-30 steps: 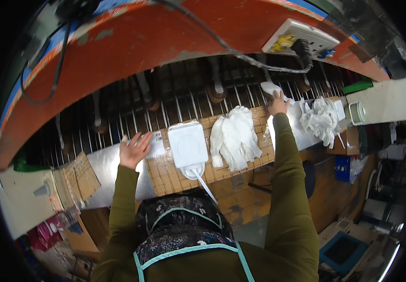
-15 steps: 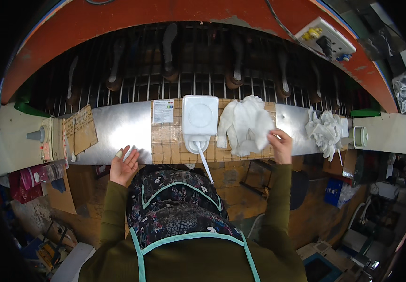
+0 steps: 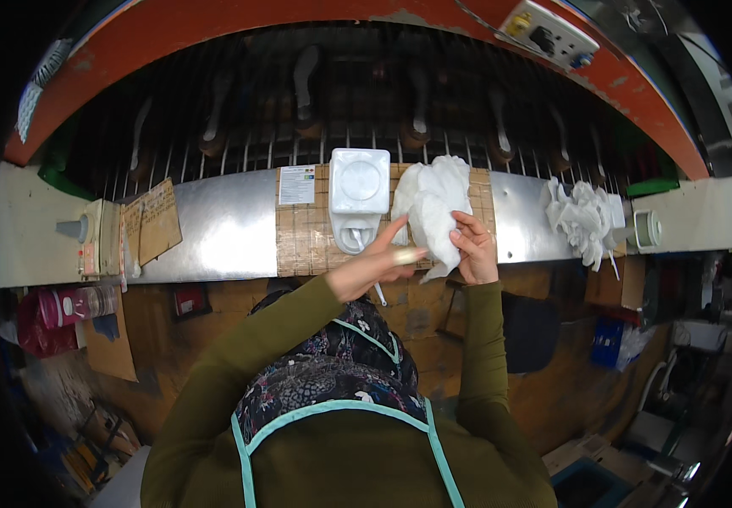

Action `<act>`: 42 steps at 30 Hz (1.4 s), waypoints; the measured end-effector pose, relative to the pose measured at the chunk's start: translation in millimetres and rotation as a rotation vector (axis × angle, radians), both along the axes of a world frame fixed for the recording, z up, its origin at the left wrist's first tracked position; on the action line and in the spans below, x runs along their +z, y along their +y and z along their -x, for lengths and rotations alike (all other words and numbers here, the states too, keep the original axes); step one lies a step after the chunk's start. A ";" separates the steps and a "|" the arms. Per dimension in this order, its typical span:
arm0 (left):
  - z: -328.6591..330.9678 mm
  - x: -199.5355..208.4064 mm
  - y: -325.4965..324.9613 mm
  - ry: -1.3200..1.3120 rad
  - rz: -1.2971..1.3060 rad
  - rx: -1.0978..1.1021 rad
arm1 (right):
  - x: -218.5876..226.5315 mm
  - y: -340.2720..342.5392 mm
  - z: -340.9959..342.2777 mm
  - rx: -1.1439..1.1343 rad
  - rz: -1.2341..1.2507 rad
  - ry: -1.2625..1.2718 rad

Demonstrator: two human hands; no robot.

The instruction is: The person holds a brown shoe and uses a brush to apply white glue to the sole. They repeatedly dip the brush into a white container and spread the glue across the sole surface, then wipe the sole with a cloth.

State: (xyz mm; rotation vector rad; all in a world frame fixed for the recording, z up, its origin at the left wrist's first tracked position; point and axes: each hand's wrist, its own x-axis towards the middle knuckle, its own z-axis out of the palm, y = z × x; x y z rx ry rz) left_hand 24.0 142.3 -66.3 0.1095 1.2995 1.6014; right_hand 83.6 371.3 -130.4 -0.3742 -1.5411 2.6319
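Both hands shift between the earlier frame and this one: the left hand point(image 3: 372, 269) crosses from beside the metal at left to the middle of the bench, and the right hand point(image 3: 476, 252) draws slightly inward, now with white cloth point(image 3: 435, 227) between its thumb and fingers. Work formerly at one hand thus comes to lie between two.

Largest in the field is the orange panel point(image 3: 315, 19), arching along the top. Below it stand dark rods, then the bench, whose bare metal point(image 3: 213, 224) shows at either side of a taped cardboard sheet point(image 3: 302, 245). On the cardboard sits a white box point(image 3: 360, 182) with a round raised face; just to its right lies the white pile point(image 3: 450, 173), over whose front the held cloth hangs. Where cloth and pile part cannot be told. A second heap point(image 3: 584, 218) rests well apart, at the bench's right end.

Right hand: closed in a pinch on the cloth's right edge. Left hand: fingers loosely spread, blurred, no grasp evident; it points at the cloth's left edge, contact uncertain. Smallest detail: a pale wrap point(image 3: 408, 256) around one left finger.
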 end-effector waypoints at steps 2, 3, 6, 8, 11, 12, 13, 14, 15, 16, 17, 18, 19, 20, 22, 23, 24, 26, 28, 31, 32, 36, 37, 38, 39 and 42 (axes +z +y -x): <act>3.6 -31.0 54.6 0.141 -0.184 0.239 | 2.6 -6.0 -14.4 -0.037 0.070 -0.010; 11.5 -48.5 70.6 0.247 -0.165 0.231 | 1.1 -10.1 -21.7 -0.086 0.138 -0.010; 42.8 -71.3 97.8 0.559 0.003 0.101 | -3.2 -17.1 -37.3 -0.196 0.039 -0.003; 67.8 -85.0 106.2 0.775 0.122 0.002 | -19.7 -17.7 -44.4 -0.230 -0.191 -0.063; 104.2 -83.6 124.6 1.161 0.287 -0.169 | -57.6 -12.7 -34.2 -0.360 -0.291 -0.141; 116.1 -87.5 131.0 1.265 0.306 -0.212 | -73.3 -10.7 -27.6 -0.397 -0.316 -0.153; 125.7 -88.7 137.0 1.317 0.373 -0.243 | -82.5 -15.7 -17.2 -0.525 -0.438 -0.054; 133.8 -90.3 140.6 1.366 0.444 -0.271 | -88.8 -16.2 -10.6 -0.544 -0.663 -0.091; 138.7 -89.5 143.4 1.390 0.537 -0.282 | -93.8 -16.4 -5.2 -0.555 -0.894 -0.131; 145.2 -87.2 145.1 1.414 0.631 -0.288 | -91.4 -20.1 -1.1 -0.558 -1.127 -0.163; 152.7 -84.6 143.8 1.475 0.694 -0.266 | -88.0 -24.1 -0.9 -0.529 -1.231 -0.252; 158.8 -77.6 141.4 1.478 0.709 -0.217 | -83.2 -28.3 -2.1 -0.576 -1.421 -0.250; 162.4 -63.9 135.5 1.446 0.610 -0.129 | -77.9 -31.6 -4.7 -0.632 -1.610 -0.245; 165.8 -50.5 125.6 1.411 0.515 -0.039 | -71.8 -36.3 -8.6 -0.687 -1.798 -0.233; 170.3 -14.1 88.6 1.288 0.430 0.088 | -37.2 -59.1 -19.3 -0.640 -1.673 -0.113; 170.9 -6.3 60.8 1.221 0.388 0.201 | -30.9 -73.9 -23.1 -0.567 -1.614 0.008; 167.1 3.0 32.1 1.142 0.375 0.279 | -30.0 -89.8 -26.0 -0.431 -1.534 0.127; 163.3 -7.1 -29.9 1.141 0.346 0.470 | -17.0 -126.6 -29.0 -0.054 -1.481 0.079; 151.5 -20.0 -95.1 1.099 0.451 0.570 | -20.5 -150.5 -23.9 -0.021 -1.473 0.056; 127.6 -59.2 -202.4 1.067 0.608 0.647 | -31.0 -155.7 -24.3 0.028 -1.487 -0.116; 119.3 -74.9 -238.7 1.036 0.745 0.659 | -32.4 -153.2 -26.4 -0.028 -1.525 -0.067; 68.1 -101.2 -347.4 0.940 1.138 0.673 | 4.4 -158.2 -37.1 -0.054 -1.804 -0.043; 58.9 -105.1 -369.3 0.959 1.204 0.653 | 11.8 -161.5 -41.0 -0.024 -1.816 -0.072; 52.0 -109.3 -386.8 0.978 1.271 0.632 | 22.6 -166.2 -45.1 -0.008 -1.854 -0.099; 47.5 -113.0 -400.7 0.997 1.274 0.645 | 32.0 -172.6 -48.7 0.006 -1.823 -0.114; 43.1 -119.3 -438.3 1.053 1.261 0.678 | 41.9 -196.5 -50.8 0.098 -1.226 -0.395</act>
